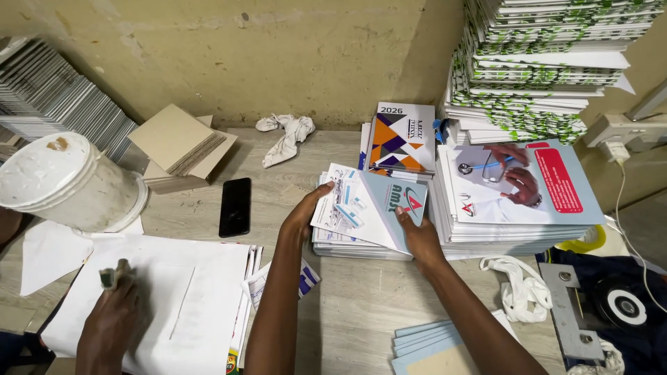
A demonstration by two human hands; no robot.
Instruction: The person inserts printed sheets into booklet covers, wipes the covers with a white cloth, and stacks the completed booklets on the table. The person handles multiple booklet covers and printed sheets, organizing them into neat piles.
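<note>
A pale blue printed cover (389, 208) lies on top of a low stack of printed sheets (351, 243) at the middle of the wooden table (347, 312). The left hand (303, 215) rests spread on the stack's left edge, fingers open and pressing on the top sheet. The right hand (419, 236) grips the cover's near right corner between thumb and fingers. Just right of this stands a taller stack of folders (514, 208) with a picture of a stethoscope on top, and behind it a notebook with orange and purple shapes (401, 139). To the left lies a black phone (235, 206), and farther left a white bucket (66, 182). At near left another person's hand (111, 316) presses a small tool on a large white sheet (180, 298)
</note>
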